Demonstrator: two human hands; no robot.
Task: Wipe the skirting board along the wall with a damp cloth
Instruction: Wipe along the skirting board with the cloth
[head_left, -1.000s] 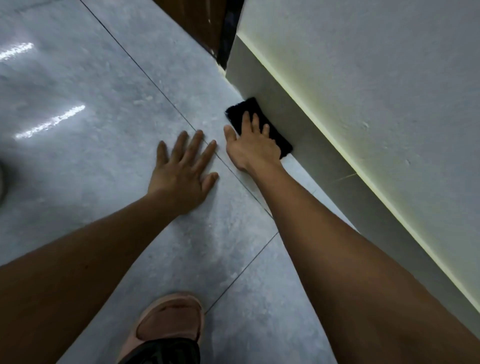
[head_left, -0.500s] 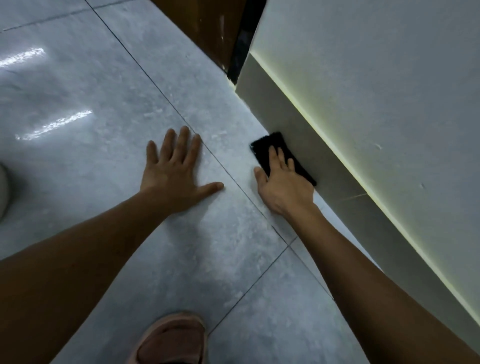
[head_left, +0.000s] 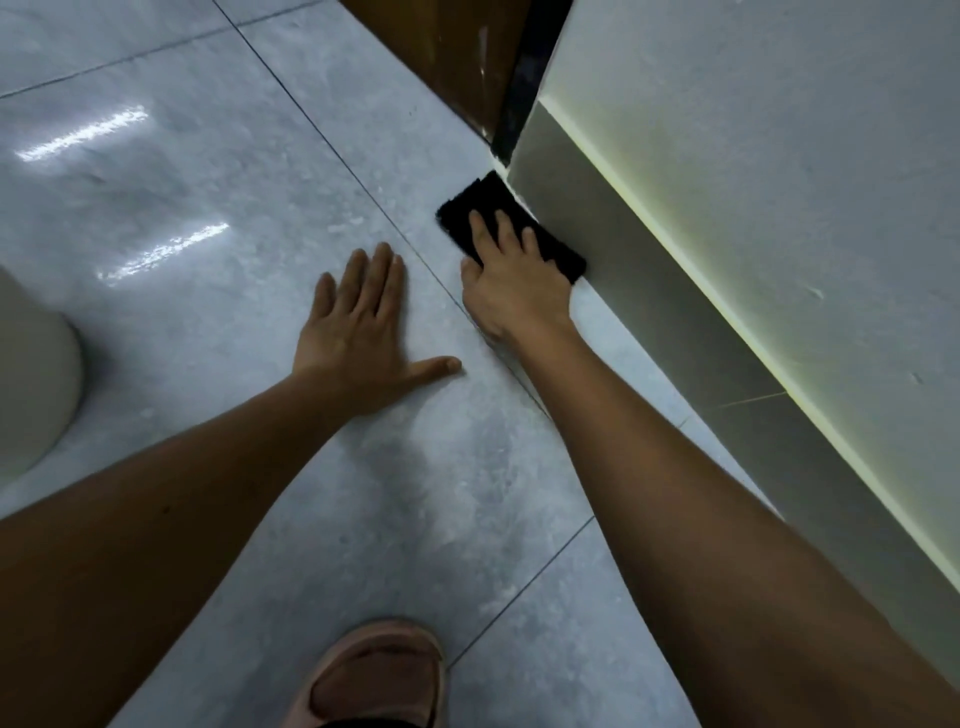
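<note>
Black and fuzzy, one rectangular cloth (head_left: 511, 228) lies under my right hand (head_left: 511, 291), whose straight fingers press it against the smooth grey skirting board (head_left: 649, 291). Beside it, my left hand (head_left: 358, 332) rests flat and relaxed on the glossy grey tiled floor (head_left: 208, 156), one pink shoe (head_left: 374, 675) behind both.

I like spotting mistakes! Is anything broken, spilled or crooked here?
Nothing stands out. The right hand presses the black cloth against the skirting board, and the left hand lies flat on the tiled floor. No spill or damage shows.
</note>
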